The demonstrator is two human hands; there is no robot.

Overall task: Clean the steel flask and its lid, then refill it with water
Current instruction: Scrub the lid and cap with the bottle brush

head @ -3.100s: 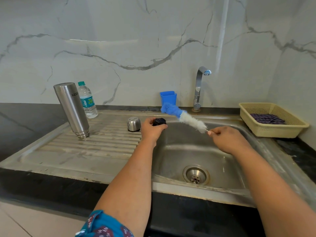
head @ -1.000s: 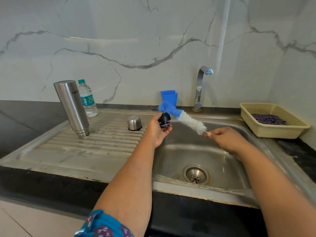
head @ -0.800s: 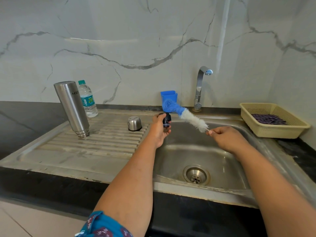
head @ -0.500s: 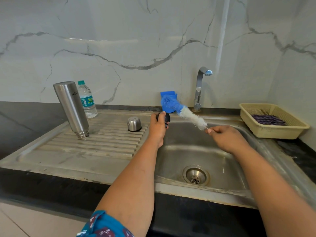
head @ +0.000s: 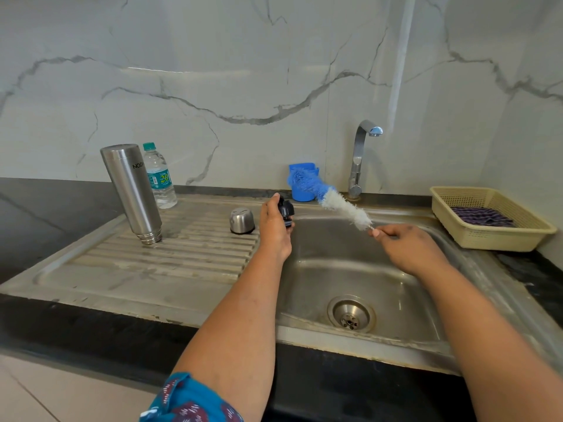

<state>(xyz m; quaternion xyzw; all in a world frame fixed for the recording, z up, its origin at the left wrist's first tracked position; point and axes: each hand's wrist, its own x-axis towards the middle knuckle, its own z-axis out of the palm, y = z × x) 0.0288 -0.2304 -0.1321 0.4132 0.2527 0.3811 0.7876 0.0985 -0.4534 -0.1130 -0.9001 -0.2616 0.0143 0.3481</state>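
Observation:
The steel flask [head: 131,190] stands upside down on the ribbed drainboard [head: 170,257] at the left. Its steel cap [head: 242,220] rests on the drainboard nearer the basin. My left hand [head: 275,229] grips the flask's black inner stopper [head: 285,212] over the basin's left edge. My right hand [head: 408,248] pinches the thin handle of a bottle brush [head: 329,197] with white and blue bristles. The brush tip points up and left, just right of the stopper and apart from it.
The steel sink basin [head: 350,269] with its drain [head: 350,316] lies below my hands. The tap [head: 359,159] rises behind it, beside a blue cup [head: 300,184]. A plastic water bottle [head: 158,178] stands behind the flask. A cream basket [head: 487,217] with cloth sits at the right.
My left hand turned the black stopper from palm-down to upright and raised it slightly. The brush swung its blue tip up toward the blue cup, away from the stopper.

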